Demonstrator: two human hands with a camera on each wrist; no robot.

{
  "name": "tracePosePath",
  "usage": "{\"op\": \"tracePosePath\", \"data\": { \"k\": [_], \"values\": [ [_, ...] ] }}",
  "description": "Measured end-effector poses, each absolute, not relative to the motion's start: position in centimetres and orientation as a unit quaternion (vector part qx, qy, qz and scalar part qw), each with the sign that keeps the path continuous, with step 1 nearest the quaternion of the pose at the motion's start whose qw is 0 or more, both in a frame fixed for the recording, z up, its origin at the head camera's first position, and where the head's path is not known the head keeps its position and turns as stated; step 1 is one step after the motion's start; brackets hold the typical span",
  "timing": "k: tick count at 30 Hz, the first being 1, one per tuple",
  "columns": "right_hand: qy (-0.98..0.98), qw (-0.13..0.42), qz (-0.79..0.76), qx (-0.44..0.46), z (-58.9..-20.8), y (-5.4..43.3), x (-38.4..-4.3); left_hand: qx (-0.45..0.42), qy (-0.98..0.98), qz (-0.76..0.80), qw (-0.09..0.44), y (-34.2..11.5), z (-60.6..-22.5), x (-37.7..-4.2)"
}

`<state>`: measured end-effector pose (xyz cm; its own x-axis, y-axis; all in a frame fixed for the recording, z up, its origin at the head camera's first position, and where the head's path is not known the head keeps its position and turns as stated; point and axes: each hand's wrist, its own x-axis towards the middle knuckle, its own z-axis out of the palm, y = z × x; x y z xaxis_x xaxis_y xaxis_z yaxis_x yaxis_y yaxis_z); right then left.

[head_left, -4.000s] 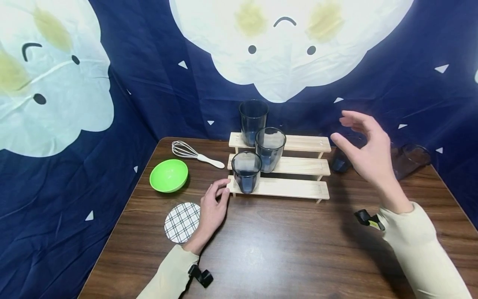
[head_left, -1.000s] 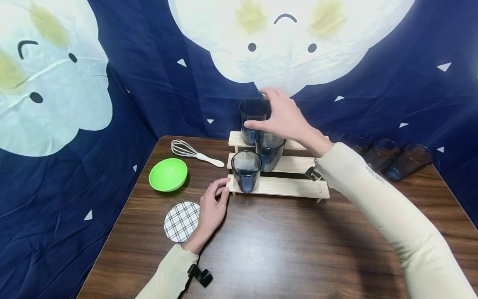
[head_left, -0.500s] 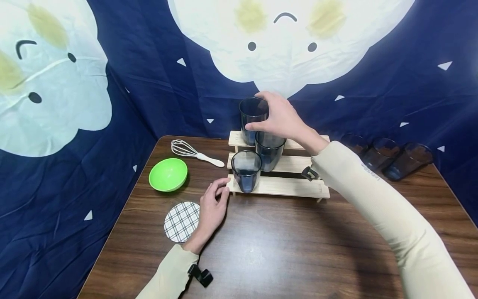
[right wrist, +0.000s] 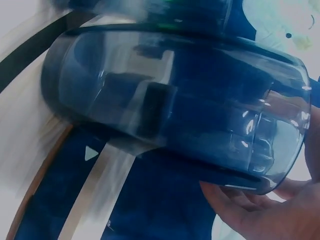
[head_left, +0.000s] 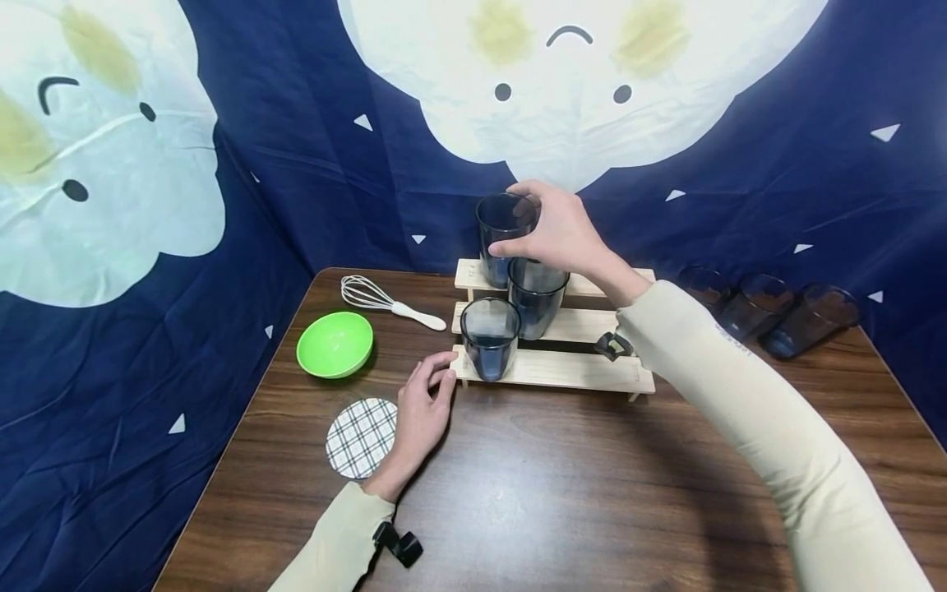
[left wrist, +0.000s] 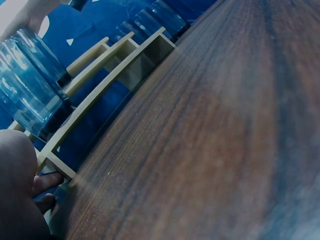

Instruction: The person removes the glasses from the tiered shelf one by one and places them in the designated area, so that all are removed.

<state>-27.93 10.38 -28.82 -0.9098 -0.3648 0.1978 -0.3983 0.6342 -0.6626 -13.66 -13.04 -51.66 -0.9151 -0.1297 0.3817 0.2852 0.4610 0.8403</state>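
Note:
In the head view, three smoky blue glasses stand upright on a three-step wooden rack [head_left: 584, 372]. My right hand [head_left: 560, 233] grips the tall back glass [head_left: 497, 238] near its rim, thumb in front and fingers behind. The right wrist view shows that glass [right wrist: 165, 105] large, the hand [right wrist: 270, 212] at its mouth. The middle glass [head_left: 536, 308] and the front glass [head_left: 490, 345] stand on the lower steps. My left hand [head_left: 423, 411] rests on the table, its loosely bent fingers touching the left end of the lowest step; some fingertips are hidden.
Three more dark glasses [head_left: 810, 321] lean or lie at the back right of the table. On the left are a white whisk [head_left: 399, 310], a green bowl [head_left: 334, 345] and a checked round coaster [head_left: 361, 440]. A blue curtain [head_left: 399, 222] hangs behind.
From the right side, my right hand has moved left to the back glass and closed its fingers on the rim. All three glasses on the rack have stayed put, as has my left hand.

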Motion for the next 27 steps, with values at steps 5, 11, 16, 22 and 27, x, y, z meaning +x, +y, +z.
{"op": "tracePosePath", "data": {
  "k": [5, 11, 16, 22, 27],
  "values": [
    [-0.896, 0.017, 0.395, 0.205, -28.86, 10.49, -28.07, -0.037, -0.833, -0.522, 0.181, -12.92, -51.08, -13.6],
    [-0.89, 0.021, 0.409, 0.2, -29.04, 10.44, -28.08, -0.025, -0.834, -0.528, 0.162, -12.91, -50.78, -13.48],
    [-0.89, 0.031, 0.412, 0.191, -29.22, 10.15, -28.1, -0.036, -0.834, -0.518, 0.186, -12.92, -51.18, -13.53],
    [-0.891, 0.04, 0.415, 0.18, -29.12, 9.96, -28.11, -0.048, -0.827, -0.523, 0.2, -12.94, -51.53, -13.72],
    [-0.887, 0.051, 0.427, 0.166, -28.93, 9.93, -28.22, -0.053, -0.827, -0.52, 0.205, -12.99, -51.61, -13.73]
  ]
}}
